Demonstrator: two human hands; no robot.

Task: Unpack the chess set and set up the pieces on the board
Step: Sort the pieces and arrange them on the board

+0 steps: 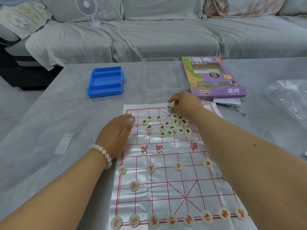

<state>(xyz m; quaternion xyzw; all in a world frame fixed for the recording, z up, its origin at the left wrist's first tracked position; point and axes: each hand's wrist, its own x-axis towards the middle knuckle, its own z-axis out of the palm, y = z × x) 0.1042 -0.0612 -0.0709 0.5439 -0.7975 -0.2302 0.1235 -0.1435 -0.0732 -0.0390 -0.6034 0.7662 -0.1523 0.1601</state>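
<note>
The right hand [183,103], arm stretched forward, pinches a cream round chess piece with a black character [168,107] in curled fingertips at the far edge of the thin white plastic board sheet with red grid lines [166,180], which lies on a grey covered table [49,130] before a grey draped sofa [149,35]. Just nearer than the grip lies a loose cluster of black-marked pieces [167,127], and left of it the left hand [116,130], wearing a white bead bracelet [103,153], rests flat with straight fingers on the sheet's edge. Nearer still stand red-marked pieces [178,166]; beyond the grip lie a purple cardboard box [214,77], a clear plastic tray [159,77] and a blue plastic case [106,82].
</note>
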